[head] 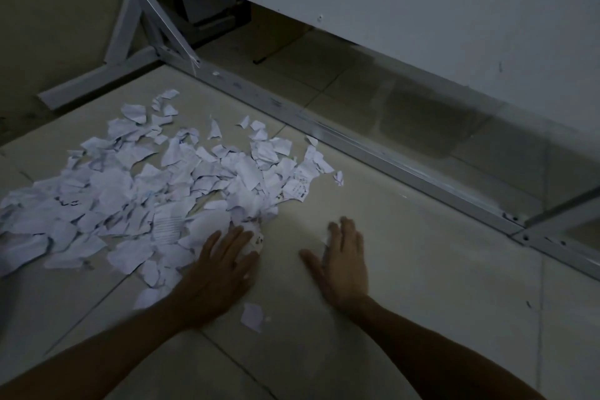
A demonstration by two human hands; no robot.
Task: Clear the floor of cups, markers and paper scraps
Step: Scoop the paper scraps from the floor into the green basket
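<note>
Dim tiled floor (406,286) throughout. Left hand (217,269) at lower centre, fingers spread flat, pressing on the near edge of the paper scraps (146,191). Right hand (341,260) just beside it, fingers straight, flat on bare tile, a small scrap at its fingertips. Scraps heaped across the left and centre. One stray scrap (251,317) between the forearms. White metal frame (357,146) crossing diagonally at upper right.
</note>
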